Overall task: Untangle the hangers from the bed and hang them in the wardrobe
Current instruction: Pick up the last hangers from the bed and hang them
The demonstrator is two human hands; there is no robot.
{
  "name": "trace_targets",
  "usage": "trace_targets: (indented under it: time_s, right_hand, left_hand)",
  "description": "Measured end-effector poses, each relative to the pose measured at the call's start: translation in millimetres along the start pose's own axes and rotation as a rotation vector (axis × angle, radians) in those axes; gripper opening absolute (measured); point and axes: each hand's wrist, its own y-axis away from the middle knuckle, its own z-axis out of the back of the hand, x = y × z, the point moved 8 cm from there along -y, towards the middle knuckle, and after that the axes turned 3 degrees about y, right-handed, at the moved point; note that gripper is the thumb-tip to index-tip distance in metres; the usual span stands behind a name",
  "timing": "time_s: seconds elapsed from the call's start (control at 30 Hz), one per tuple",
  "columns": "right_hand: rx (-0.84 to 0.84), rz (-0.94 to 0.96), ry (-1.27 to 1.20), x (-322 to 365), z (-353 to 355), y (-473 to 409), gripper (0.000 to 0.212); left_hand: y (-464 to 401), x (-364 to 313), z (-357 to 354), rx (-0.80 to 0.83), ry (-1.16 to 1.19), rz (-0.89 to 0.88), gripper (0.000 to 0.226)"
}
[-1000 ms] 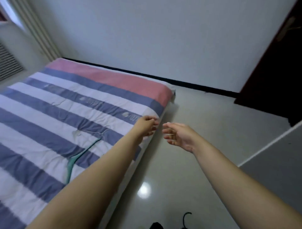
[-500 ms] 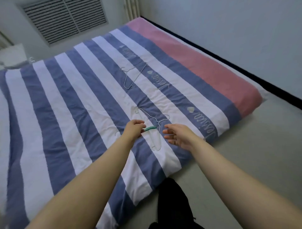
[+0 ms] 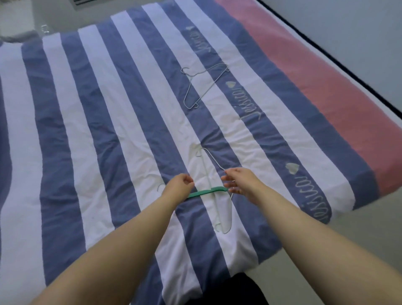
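A green hanger [image 3: 206,192] lies across white wire hangers [image 3: 220,209] on the striped quilt of the bed [image 3: 108,130], near its front edge. My left hand [image 3: 177,188] hovers over the green hanger's left part with its fingers loosely curled, and I see nothing in it. My right hand [image 3: 238,180] reaches in from the right, its relaxed fingers at the green hanger's right end and the wire beside it. Another white wire hanger [image 3: 201,87] lies alone farther up the bed. A small wire hook [image 3: 161,186] shows beside my left wrist.
Grey floor [image 3: 348,239] runs along the bed's right side up to a pale wall with a dark skirting line [image 3: 337,61]. A dark shape [image 3: 239,289] sits at the bottom edge below the bed. A wall vent [image 3: 82,1] is at the top left.
The view has swung from the bed's corner to above the quilt and come closer. Both hands have moved down to the green and white hangers.
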Motion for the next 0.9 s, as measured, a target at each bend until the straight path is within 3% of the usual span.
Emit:
trace_targets:
  time_s: [0.17, 0.33, 0.37, 0.47, 0.57, 0.63, 0.73, 0.8, 0.9]
  right_hand:
    - [0.043, -0.082, 0.138, -34, -27, -97, 0.011]
    - [0.046, 0.009, 0.534, -45, -45, -187, 0.006]
    - [0.072, -0.001, 0.667, -52, -50, -201, 0.014]
    - [0.229, -0.057, 1.15, -78, -66, -219, 0.087]
    - [0.257, 0.033, 1.452, -95, -83, -226, 0.108]
    - [0.146, 0.131, 1.54, -85, -84, -240, 0.102]
    - [-0.094, 0.31, 1.512, -36, -65, -280, 0.049]
    - [-0.063, 0.318, 1.446, -4, -55, -305, 0.026]
    - [0.111, 0.214, 1.35, 19, -57, -329, 0.049]
  left_hand:
    - [-71, 40, -48, 0.193, -0.211, 0.025, 0.027]
    - [-127, 68, -93, 0.35, -0.62, -0.083, 0.039]
    - [-135, 75, -102, 0.362, -0.739, -0.118, 0.046]
    - [-152, 85, -121, 0.351, -1.032, -0.253, 0.051]
    - [-175, 75, -127, 0.265, -1.071, -0.397, 0.029]
    - [-196, 63, -119, 0.193, -1.0, -0.437, 0.022]
    - [-236, 34, -96, 0.065, -0.916, -0.52, 0.016]
    - [-264, 14, -82, -0.008, -0.883, -0.573, 0.013]
    - [-305, -6, -68, -0.043, -0.841, -0.543, 0.023]
